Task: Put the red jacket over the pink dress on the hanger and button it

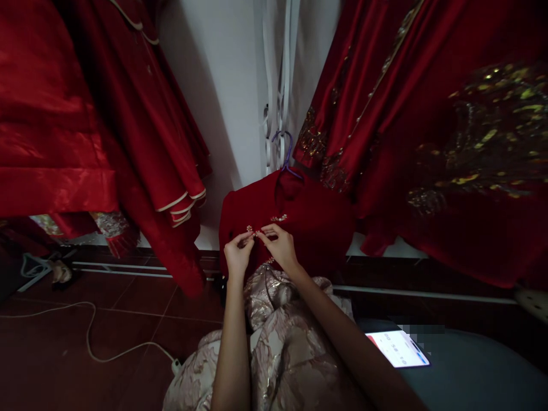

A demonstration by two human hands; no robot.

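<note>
A dark red jacket [312, 228] hangs in front of me on a purple hanger [286, 149]. Both my hands are raised to its front. My left hand [238, 253] pinches the fabric beside a small beaded fastening [252, 230]. My right hand [279, 245] pinches the same fastening from the other side, fingertips almost touching the left ones. A second beaded fastening [278, 218] sits just above my right hand. Below the jacket a pale pink and gold patterned skirt [282, 342] spreads out under my forearms.
Red satin garments hang at left [64, 114] and, with gold embroidery, at right [449, 142]. A white wall [222, 85] is behind. A white cable [89, 337] runs over the dark red tiled floor. A lit phone [398, 348] lies on a grey surface at lower right.
</note>
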